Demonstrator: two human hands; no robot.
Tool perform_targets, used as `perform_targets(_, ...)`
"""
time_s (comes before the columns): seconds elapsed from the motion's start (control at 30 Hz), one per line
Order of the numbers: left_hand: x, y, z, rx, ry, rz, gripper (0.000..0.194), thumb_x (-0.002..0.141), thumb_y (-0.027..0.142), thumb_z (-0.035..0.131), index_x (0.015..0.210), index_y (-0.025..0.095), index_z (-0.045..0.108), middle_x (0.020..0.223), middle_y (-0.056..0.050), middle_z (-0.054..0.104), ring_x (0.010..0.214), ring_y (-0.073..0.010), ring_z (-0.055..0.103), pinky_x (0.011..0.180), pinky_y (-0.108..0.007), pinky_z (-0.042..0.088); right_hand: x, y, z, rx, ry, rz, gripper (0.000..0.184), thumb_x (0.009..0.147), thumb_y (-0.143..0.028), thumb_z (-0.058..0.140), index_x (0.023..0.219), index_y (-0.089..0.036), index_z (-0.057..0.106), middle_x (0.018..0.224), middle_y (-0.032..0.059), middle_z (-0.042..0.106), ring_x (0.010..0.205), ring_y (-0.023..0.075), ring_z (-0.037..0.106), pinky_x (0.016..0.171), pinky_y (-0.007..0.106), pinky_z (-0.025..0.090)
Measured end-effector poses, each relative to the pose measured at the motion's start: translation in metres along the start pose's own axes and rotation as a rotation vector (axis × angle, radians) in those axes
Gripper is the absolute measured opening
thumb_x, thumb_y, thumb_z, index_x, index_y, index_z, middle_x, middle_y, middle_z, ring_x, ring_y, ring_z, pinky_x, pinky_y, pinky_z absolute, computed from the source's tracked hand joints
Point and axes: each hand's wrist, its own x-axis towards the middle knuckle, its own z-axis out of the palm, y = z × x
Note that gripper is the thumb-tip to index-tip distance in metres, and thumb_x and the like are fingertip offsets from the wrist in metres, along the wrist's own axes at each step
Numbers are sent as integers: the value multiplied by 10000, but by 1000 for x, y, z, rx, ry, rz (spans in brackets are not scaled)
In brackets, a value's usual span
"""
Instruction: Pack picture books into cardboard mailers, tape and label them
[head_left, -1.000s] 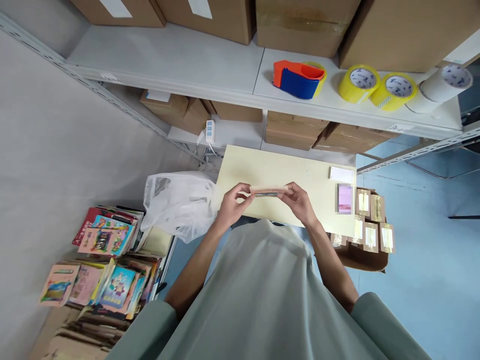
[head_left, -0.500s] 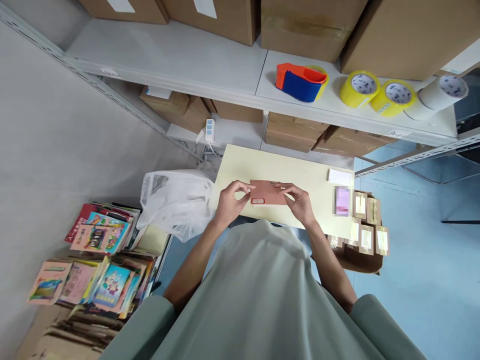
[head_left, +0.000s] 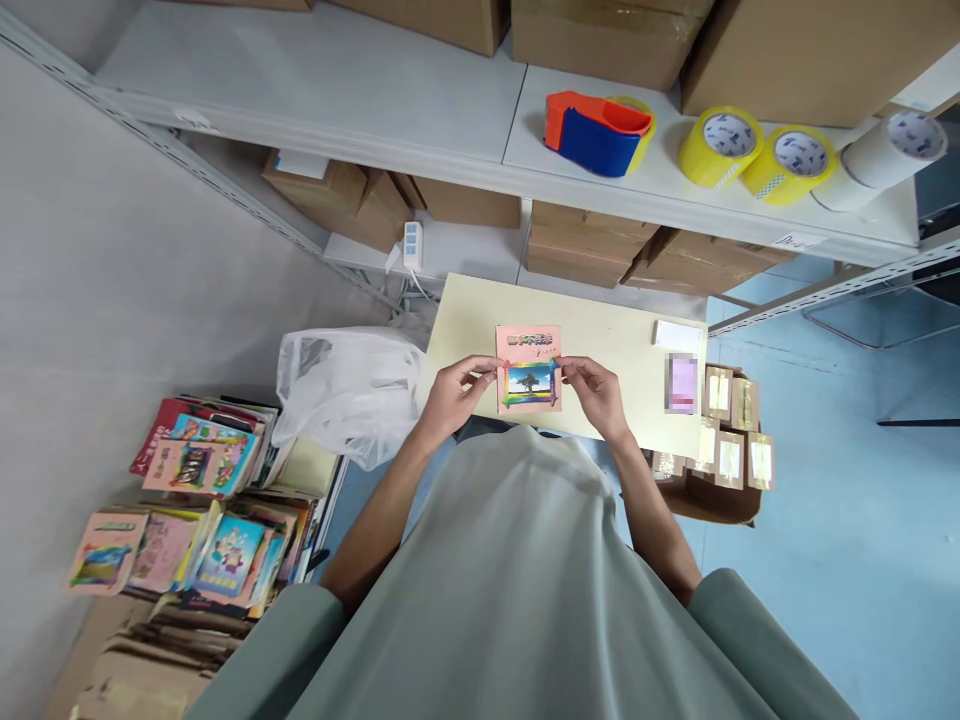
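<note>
A pink book [head_left: 529, 350] with a picture of a tree on its cover is at the front part of the pale yellow table [head_left: 600, 350], cover side up. My left hand [head_left: 457, 392] pinches its left edge between thumb and fingers. At the opposite edge, the fingers of my right hand [head_left: 598, 395] are closed on the book too. Whether the book rests on the tabletop or is held just above it, I cannot tell.
Left of the table hangs a white plastic bag [head_left: 349, 390], near stacked books [head_left: 202, 450]. A white box [head_left: 677, 335] and a blurred purple item [head_left: 681, 384] lie at the right end. Small cartons [head_left: 729, 460] stand below. The shelf holds tape rolls [head_left: 720, 145] and a tape dispenser [head_left: 596, 135].
The pink book has been turned, so its tree-picture cover faces up instead of a plain pink side with a red-framed label. Both hands keep hold of its sides. The view has shifted slightly.
</note>
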Motion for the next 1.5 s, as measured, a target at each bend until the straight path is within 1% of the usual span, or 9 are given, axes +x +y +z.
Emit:
perform_targets(0.33,-4,16,-5,-28,64,5,384,905,586,835,928,204,810,858,-42,768,766,-176,656,685,-283,498,-3,-24,13,27,12,53,536,795,-741,939,944,-247,795,822,44,823,784,223,774,797,373,665)
perform_targets(0.5,-4,23,-5,-38,170,11,458,950,625,800,778,207,726,675,19,567,620,-133,467,584,-282,364,-2,-44,26,2,-21,146,646,810,-876,845,802,-240,731,530,-32,623,477,145,551,515,302,502)
perform_targets(0.7,-2,23,-9,-19,247,30,478,929,648,825,756,210,746,612,42,479,577,-117,398,556,-284,321,3,-50,34,-36,-55,151,710,810,-949,781,759,-249,679,441,-63,531,392,123,452,454,287,435)
perform_targets(0.9,-5,32,-12,-53,263,26,587,949,791,765,905,208,818,625,21,627,509,-111,473,506,-272,388,4,-55,40,4,-77,123,695,896,-943,698,895,-250,660,766,51,834,406,117,491,423,292,430)
perform_targets(1.07,-9,38,-18,-27,220,-27,764,1076,848,487,903,194,841,687,-52,744,455,-123,506,494,-306,427,4,-54,34,-20,-36,63,714,1049,-903,471,958,-240,721,902,75,850,464,121,543,498,310,503)
perform_targets(1.17,-8,37,-17,25,222,-39,631,1044,786,627,1060,208,880,622,0,692,488,-132,511,517,-297,412,11,-41,32,0,-47,47,641,974,-885,654,1042,-252,727,914,43,818,585,144,631,551,302,550)
perform_targets(1.27,-5,35,-9,121,253,11,483,993,683,768,1142,235,869,825,-8,805,550,-120,548,574,-284,461,23,-21,36,18,-56,49,618,864,-835,825,1077,-270,687,878,2,784,641,143,621,586,286,562)
perform_targets(1.37,-4,37,6,252,265,89,419,1031,589,763,1282,261,832,1031,-38,863,657,-145,659,677,-292,554,36,-3,46,74,-45,117,612,842,-837,813,1030,-280,644,843,-11,779,601,131,602,589,287,563)
perform_targets(1.5,-6,43,31,421,81,221,298,1128,428,655,1329,306,838,1139,-64,878,973,-239,803,954,-365,627,45,7,61,144,-57,170,587,825,-795,811,1031,-250,744,971,72,857,813,229,780,700,346,644)
